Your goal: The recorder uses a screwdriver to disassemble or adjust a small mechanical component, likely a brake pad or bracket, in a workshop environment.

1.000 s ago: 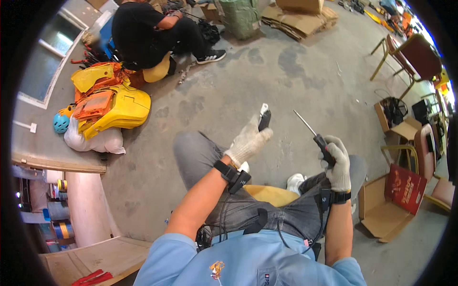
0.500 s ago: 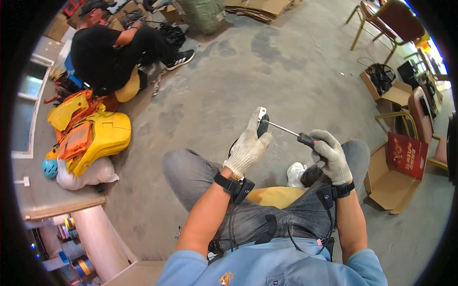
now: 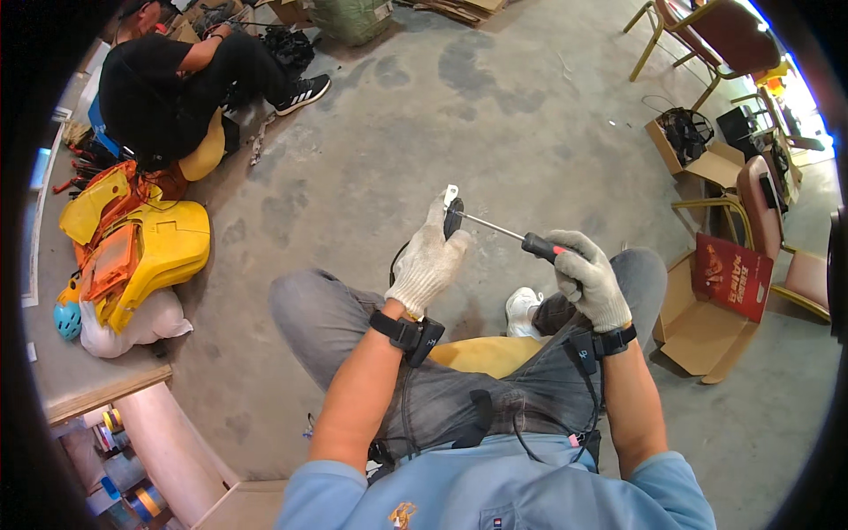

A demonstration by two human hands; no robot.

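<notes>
In its grey-white knit glove, my left hand [image 3: 428,265] is closed around a small black part [image 3: 453,217]. A pale tab with a hole [image 3: 451,192] shows at the part's far end. My right hand [image 3: 587,278], gloved too, grips a screwdriver [image 3: 537,246] by its black and red handle. The thin metal shaft points left, and its tip meets the black part or lies very close to it; exact contact cannot be made out. Both hands are above my lap, with the left slightly farther out.
Yellow and orange plastic shells [image 3: 172,247] lie at left beside a white sack [image 3: 132,327]. Beyond them sits a person in black [image 3: 150,97]. An open cardboard box [image 3: 707,327] and chairs [image 3: 764,208] stand at right. I sit on something yellow [image 3: 486,355].
The whole view has shifted, so the surroundings and both hands appear farther left. My grips on the black part and screwdriver look the same, with the tip still at the part.
</notes>
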